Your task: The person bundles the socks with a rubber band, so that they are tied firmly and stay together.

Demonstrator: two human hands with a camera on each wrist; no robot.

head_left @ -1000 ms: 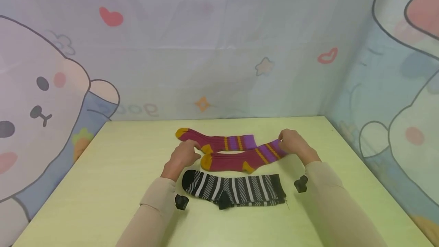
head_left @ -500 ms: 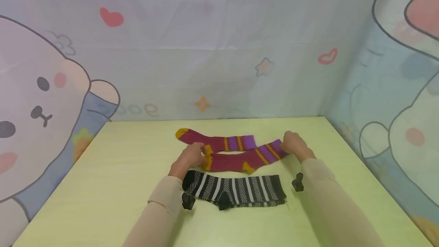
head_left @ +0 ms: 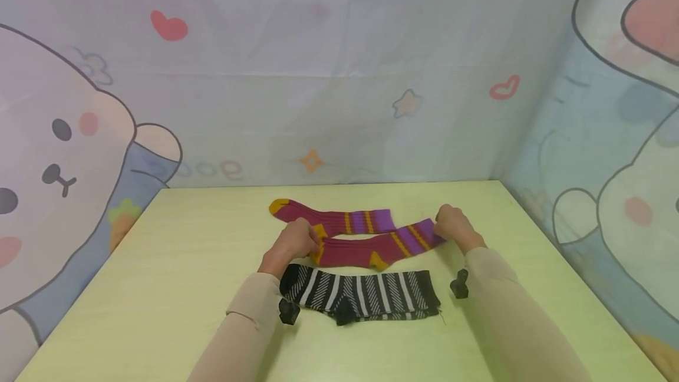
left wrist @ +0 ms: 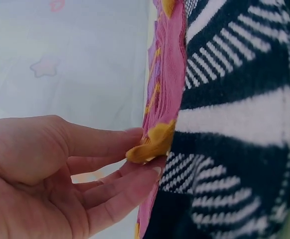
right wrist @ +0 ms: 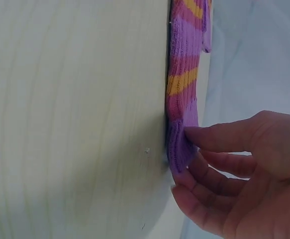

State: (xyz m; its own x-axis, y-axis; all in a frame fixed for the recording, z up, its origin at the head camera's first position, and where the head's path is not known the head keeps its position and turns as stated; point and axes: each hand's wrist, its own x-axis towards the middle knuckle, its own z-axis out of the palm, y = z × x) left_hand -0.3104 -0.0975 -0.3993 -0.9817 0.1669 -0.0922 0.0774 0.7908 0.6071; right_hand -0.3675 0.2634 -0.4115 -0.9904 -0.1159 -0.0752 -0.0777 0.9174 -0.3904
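Between my two hands lies a maroon sock [head_left: 355, 252] with mustard toe and heel and a purple striped cuff. My left hand [head_left: 294, 239] pinches its mustard toe [left wrist: 157, 142] between thumb and fingers. At the other end, my right hand [head_left: 454, 227] pinches the purple cuff [right wrist: 181, 142], thumb on top and fingers under it. A matching maroon sock [head_left: 334, 223] lies flat just behind, its heel close to my left fingers. In front lies a black-and-white patterned pair of socks [head_left: 366, 295], one on the other, touched by neither hand.
All the socks lie on a pale yellow-green table [head_left: 159, 287]. A printed cloth backdrop [head_left: 339, 75] rises along its back edge and sides. Small black devices [head_left: 289, 311] hang at both wrists.
My left hand has moved right to the near maroon sock's toe and now pinches it. My right hand stays at the cuff, barely shifted.
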